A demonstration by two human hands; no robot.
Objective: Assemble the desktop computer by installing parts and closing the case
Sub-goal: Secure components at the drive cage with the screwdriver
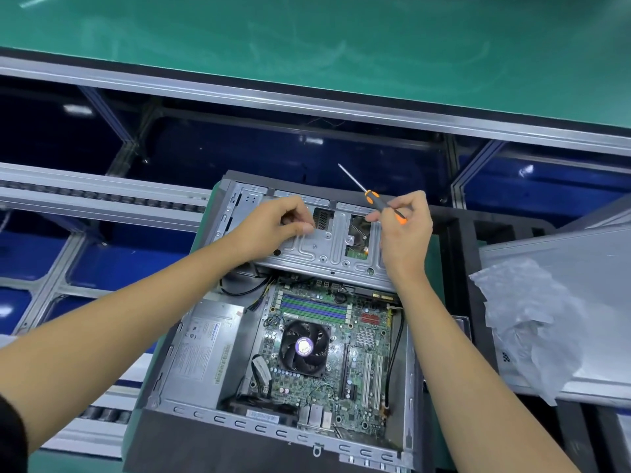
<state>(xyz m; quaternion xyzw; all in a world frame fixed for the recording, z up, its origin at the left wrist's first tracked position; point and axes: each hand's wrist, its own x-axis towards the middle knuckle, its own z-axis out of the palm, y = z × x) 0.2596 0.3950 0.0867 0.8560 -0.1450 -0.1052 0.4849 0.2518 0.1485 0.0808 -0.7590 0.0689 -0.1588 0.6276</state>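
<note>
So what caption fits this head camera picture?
Hands work on an open computer's drive cage, the right holding a screwdriver.

One head-worn camera looks steeply down, close over the open computer case (239,336).

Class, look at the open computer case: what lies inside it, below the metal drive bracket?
Inside the case: a motherboard with a cooler fan, and a power supply to its left. The drive bracket and both hands cover whatever lies beneath them.

The computer case (191,380) lies open on its side, motherboard (327,356) exposed. The metal drive cage (327,244) spans the far end; the side panel (580,268) lies right.
</note>
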